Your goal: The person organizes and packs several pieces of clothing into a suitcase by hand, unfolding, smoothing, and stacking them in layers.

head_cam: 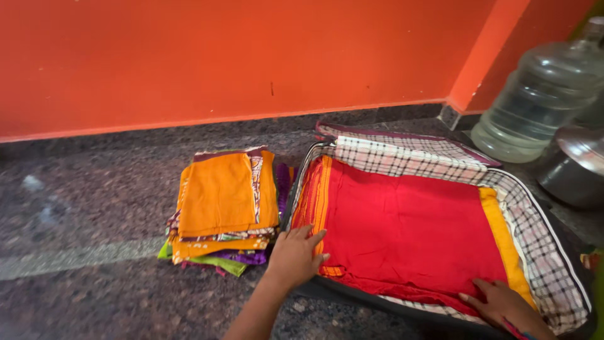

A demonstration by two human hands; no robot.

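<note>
Red cloth (409,233) lies flat in the open suitcase (553,271), folded, filling most of the checked lining, with an orange border strip along its left and right edges. Both hands are down on it. Left hand (294,257) rests palm-down on the near left corner, fingers spread and pressing the orange-striped edge against the case's rim. Right hand (503,305) sits on the near right corner, fingers laid flat and slightly apart on the red fabric; nothing is pinched in either hand.

This cloth looks soft, thin and light, likely to slump and crease if lifted from one point. Best taken by the folded edges or both near corners together, or smoothed with flat palms as here.

Just left of the suitcase, apart from it, stands a stack of clothes (223,211), orange piece on top, green and purple layers peeking out beneath. All of it sits on a dark speckled floor (94,201) below an orange wall (251,50). Far right, a big clear water jug (541,94), and beside it a steel pot (576,167).
</note>
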